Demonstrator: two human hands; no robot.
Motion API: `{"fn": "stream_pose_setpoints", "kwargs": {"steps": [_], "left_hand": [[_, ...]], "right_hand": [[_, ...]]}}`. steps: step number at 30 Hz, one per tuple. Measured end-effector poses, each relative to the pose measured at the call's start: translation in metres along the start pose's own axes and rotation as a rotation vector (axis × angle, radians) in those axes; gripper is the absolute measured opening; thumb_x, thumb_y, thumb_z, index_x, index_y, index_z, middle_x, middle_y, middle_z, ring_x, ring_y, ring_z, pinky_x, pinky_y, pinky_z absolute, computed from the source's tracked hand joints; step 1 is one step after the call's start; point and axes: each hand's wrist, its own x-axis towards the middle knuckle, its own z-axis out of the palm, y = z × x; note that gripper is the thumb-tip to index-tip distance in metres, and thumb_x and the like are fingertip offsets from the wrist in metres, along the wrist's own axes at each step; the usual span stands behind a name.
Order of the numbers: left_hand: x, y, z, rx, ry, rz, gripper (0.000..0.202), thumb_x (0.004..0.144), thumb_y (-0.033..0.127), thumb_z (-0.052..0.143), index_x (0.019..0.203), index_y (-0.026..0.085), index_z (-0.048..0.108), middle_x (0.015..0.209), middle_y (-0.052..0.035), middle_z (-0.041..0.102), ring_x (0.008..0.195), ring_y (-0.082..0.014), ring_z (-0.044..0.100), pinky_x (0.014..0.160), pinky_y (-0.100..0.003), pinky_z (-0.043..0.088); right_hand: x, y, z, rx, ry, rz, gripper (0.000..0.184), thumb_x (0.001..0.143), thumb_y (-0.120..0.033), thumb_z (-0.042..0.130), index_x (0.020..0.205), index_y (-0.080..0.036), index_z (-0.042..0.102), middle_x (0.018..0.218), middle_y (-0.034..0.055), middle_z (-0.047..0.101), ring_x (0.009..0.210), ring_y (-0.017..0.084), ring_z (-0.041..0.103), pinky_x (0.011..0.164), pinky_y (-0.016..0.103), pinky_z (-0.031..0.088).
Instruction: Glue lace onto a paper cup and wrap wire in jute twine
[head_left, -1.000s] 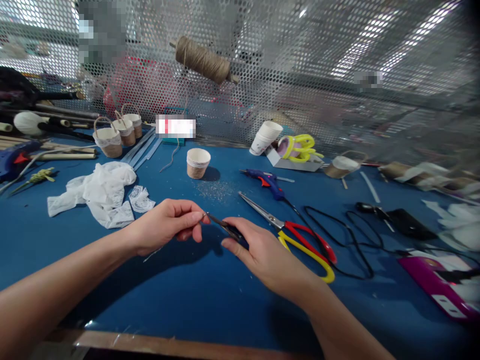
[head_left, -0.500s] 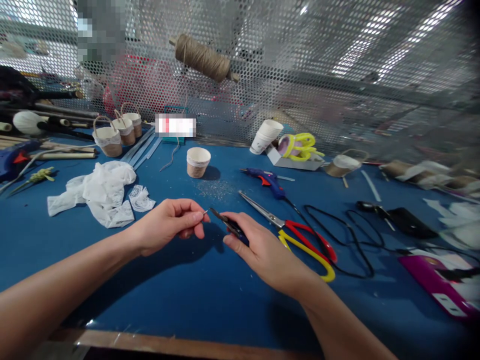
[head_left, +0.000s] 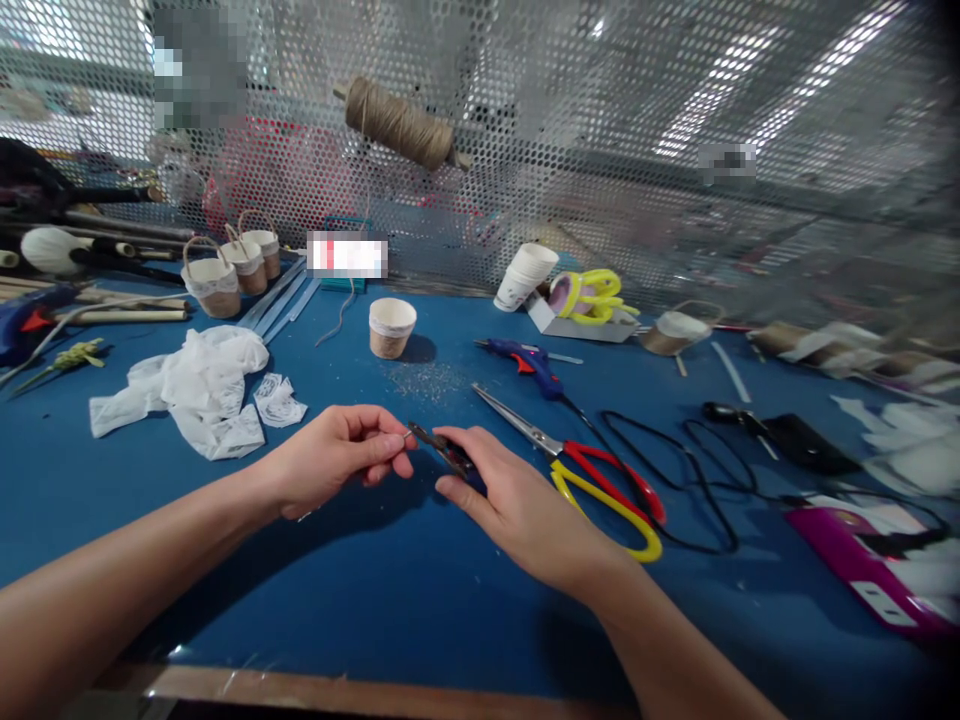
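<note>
Between the fingertips of my left hand (head_left: 356,450) is a short thin piece like a wire or twig (head_left: 408,434), its far part hidden by the fingers. My right hand (head_left: 510,500) is closed around dark-jawed pliers (head_left: 442,450), whose jaws reach the tip of that thin piece. Beyond both hands stands a small paper cup (head_left: 391,328) wrapped in brown burlap with a white lace rim. Just right of my right hand lie long scissors (head_left: 562,445) with red and yellow handles.
A blue glue gun (head_left: 525,360) trails a black cable past the scissors. White lace (head_left: 202,385) is heaped at left, near several handled cups (head_left: 217,285). Stacked white cups (head_left: 525,275) and a yellow-handled tool in a box (head_left: 592,298) stand behind. A purple power strip (head_left: 847,570) lies right.
The plier jaws have come left against the thin piece, where a small gap showed before. The whole view has shifted slightly.
</note>
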Motion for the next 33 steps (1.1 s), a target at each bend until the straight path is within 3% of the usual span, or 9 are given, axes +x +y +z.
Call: {"fn": "stream_pose_setpoints", "kwargs": {"steps": [12,17,21,24,26,31,33], "left_hand": [[0.002,-0.004,-0.002,0.003,-0.056,-0.002,0.021,0.077,0.033,0.062,0.080,0.013,0.060,0.063,0.0010,0.062,0.046,-0.0033,0.040,0.046,-0.019,0.024],[0.003,-0.003,-0.004,-0.010,-0.074,-0.032,0.023,0.076,0.034,0.063,0.079,0.012,0.061,0.057,0.0024,0.058,0.042,-0.0025,0.039,0.044,-0.019,0.024],[0.004,-0.003,-0.006,-0.068,-0.040,-0.023,0.023,0.075,0.033,0.065,0.080,0.011,0.060,0.058,0.0022,0.059,0.042,-0.0022,0.040,0.044,-0.018,0.026],[0.007,-0.005,-0.007,-0.114,-0.005,-0.046,0.021,0.072,0.028,0.067,0.081,0.011,0.059,0.062,0.0009,0.061,0.045,-0.0033,0.044,0.047,-0.019,0.032],[0.009,-0.007,-0.007,-0.148,0.013,-0.052,0.020,0.071,0.025,0.069,0.081,0.011,0.059,0.065,-0.0001,0.062,0.046,-0.0042,0.047,0.049,-0.020,0.035],[0.016,-0.014,-0.009,-0.203,0.027,-0.038,0.025,0.070,0.030,0.070,0.083,0.012,0.058,0.061,0.0014,0.060,0.043,-0.0044,0.048,0.045,-0.019,0.034],[0.018,-0.017,-0.010,-0.202,0.026,-0.037,0.028,0.069,0.033,0.070,0.083,0.012,0.058,0.059,0.0017,0.059,0.043,-0.0048,0.048,0.044,-0.019,0.034]], "right_hand": [[0.001,-0.003,-0.001,0.084,-0.015,0.058,0.036,0.089,-0.044,0.042,0.115,-0.020,0.049,0.111,0.0093,0.059,0.100,0.022,0.056,0.086,0.038,0.045],[0.001,-0.001,-0.002,0.118,0.070,0.023,0.044,0.088,-0.046,0.041,0.122,-0.020,0.046,0.118,0.0101,0.057,0.106,0.022,0.055,0.090,0.038,0.043],[0.008,0.007,-0.019,0.116,0.249,0.095,0.047,0.088,-0.052,0.035,0.117,-0.017,0.049,0.110,0.0120,0.060,0.099,0.022,0.058,0.086,0.038,0.045],[0.033,0.020,-0.045,0.083,0.274,0.181,0.056,0.090,-0.055,0.017,0.095,-0.015,0.057,0.087,0.0114,0.065,0.075,0.019,0.063,0.068,0.032,0.050],[0.060,0.033,-0.065,-0.110,0.285,0.175,0.059,0.092,-0.051,0.011,0.090,-0.014,0.057,0.083,0.0116,0.066,0.069,0.018,0.062,0.065,0.031,0.050],[0.130,0.061,-0.099,-0.314,0.296,0.142,0.040,0.087,-0.043,0.046,0.101,-0.008,0.059,0.100,0.0166,0.063,0.096,0.027,0.059,0.084,0.036,0.043],[0.153,0.069,-0.102,-0.371,0.278,0.112,0.042,0.088,-0.042,0.044,0.108,-0.007,0.057,0.105,0.0131,0.060,0.100,0.025,0.057,0.088,0.038,0.042]]}}
